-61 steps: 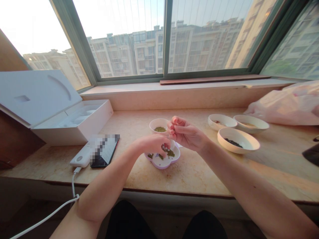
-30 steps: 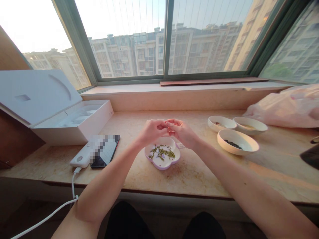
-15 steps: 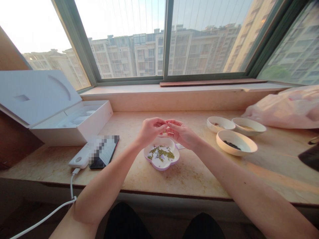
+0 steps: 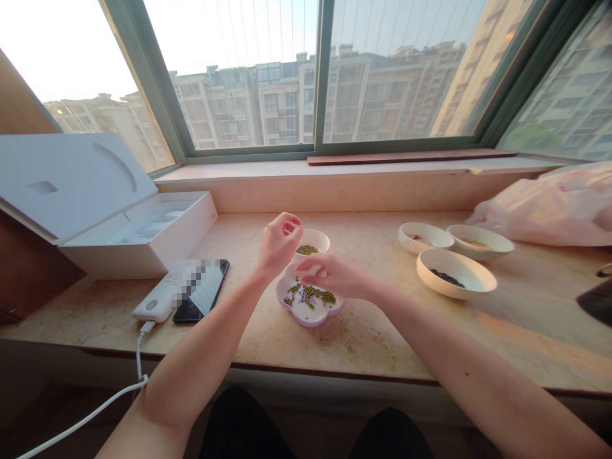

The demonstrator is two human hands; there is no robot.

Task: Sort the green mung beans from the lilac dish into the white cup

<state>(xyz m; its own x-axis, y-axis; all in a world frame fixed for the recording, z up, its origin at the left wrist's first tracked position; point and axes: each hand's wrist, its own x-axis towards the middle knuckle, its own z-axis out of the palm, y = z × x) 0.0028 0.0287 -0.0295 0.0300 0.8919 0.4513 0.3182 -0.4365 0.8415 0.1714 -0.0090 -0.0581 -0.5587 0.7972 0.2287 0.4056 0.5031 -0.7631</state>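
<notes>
My left hand is raised beside a small white bowl of green beans, its fingers curled together. Whatever the fingers may hold is too small or hidden to make out. My right hand hovers palm down over a flower-shaped white dish with a lilac rim, fingers apart and pointing left, slightly blurred. Green mung beans lie scattered in that dish, along with a few darker bits. Part of the dish's far side is covered by the right hand.
Three pale bowls stand to the right, one with black beans. Behind them lies a plastic bag. On the left are an open white box, a white power bank with a cable, and a phone. A window rises behind the counter.
My hands were together, fingertips touching, above the dish. They have parted: the left rose slightly left, the right came down over the dish. The white bowl behind now shows.
</notes>
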